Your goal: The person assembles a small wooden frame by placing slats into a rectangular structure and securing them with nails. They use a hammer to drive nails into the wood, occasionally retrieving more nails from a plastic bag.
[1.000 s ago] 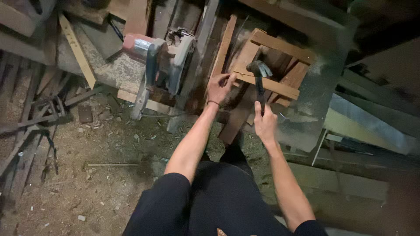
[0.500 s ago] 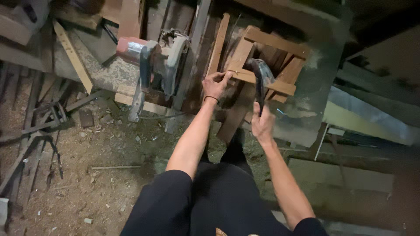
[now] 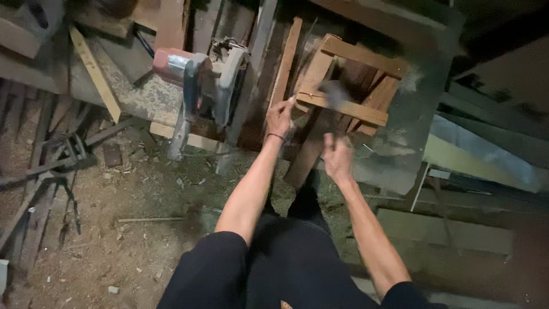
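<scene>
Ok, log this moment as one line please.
left hand: steadies wooden frame | right hand: grips hammer, blurred over frame | circular saw: idle at left

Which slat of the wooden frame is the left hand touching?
The left hand touches the near slat, the pale one running across the frame's front edge under the blurred hammer. The far slat lies beyond, untouched.
</scene>
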